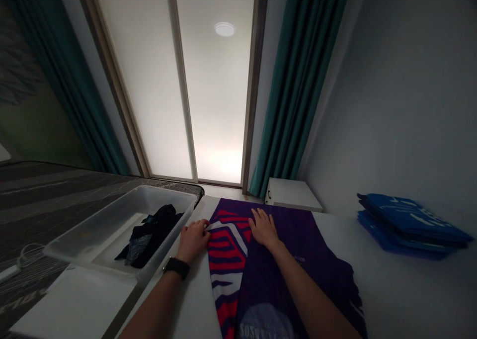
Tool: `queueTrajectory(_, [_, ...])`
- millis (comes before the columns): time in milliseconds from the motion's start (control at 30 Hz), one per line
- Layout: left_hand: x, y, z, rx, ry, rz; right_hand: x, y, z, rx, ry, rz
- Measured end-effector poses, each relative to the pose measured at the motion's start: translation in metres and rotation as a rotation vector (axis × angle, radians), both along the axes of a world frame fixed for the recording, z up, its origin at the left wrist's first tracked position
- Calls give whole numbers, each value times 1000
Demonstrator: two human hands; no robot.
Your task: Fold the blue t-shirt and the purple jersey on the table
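Note:
A purple cloth with red, white and dark zigzag stripes [227, 249] lies flat on a white table [387, 289], folded so that a striped layer sits beside a plain purple layer [283, 274]. My left hand [193, 239], with a black watch on its wrist, sits at the cloth's left edge, fingers curled against the striped part. Whether those fingers pinch the edge is hidden. My right hand [264, 228] rests palm down on the purple layer near the far end, fingers spread and holding nothing.
To the left, a clear plastic bin [119, 224] holds dark crumpled clothes [151, 237] and stands beside a dark striped surface. A stack of folded blue cloths [410, 224] lies at the table's right. A white cabinet [292, 194] and teal curtains [298, 80] stand beyond.

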State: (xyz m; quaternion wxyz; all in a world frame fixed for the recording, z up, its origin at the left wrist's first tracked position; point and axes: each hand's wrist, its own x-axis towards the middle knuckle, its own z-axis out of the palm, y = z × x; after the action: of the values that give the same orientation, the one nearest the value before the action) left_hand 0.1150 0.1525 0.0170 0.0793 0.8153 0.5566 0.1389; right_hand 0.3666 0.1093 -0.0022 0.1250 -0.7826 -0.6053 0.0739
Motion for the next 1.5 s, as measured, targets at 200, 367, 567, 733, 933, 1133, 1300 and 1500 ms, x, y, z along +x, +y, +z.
queueTrajectory(200, [-1, 4, 1, 1, 38, -14, 68, -45, 4, -28, -98, -203])
queueTrajectory(367, [-2, 6, 0, 4, 60, -30, 107, -84, -11, -148, -143, -318])
queueTrajectory(567, [1, -1, -5, 48, 30, -113, 112, -102, -13, -184, -166, -326])
queueTrajectory(733, [-2, -9, -6, 23, -43, -119, 113, -112, -19, -151, -191, -314])
queueTrajectory(933, [-12, -9, -7, -57, -288, -156, 116, -114, -13, -151, -176, -317])
queueTrajectory(1133, [-14, -9, -9, -80, -359, -147, 95, -93, 16, -37, -203, -154])
queueTrajectory(1300, [-14, -10, -10, -77, -371, -148, 40, -53, 22, 50, -184, -15])
queueTrajectory(1500, [-14, -13, -6, -89, -388, -134, -3, -15, 16, 76, -166, 11])
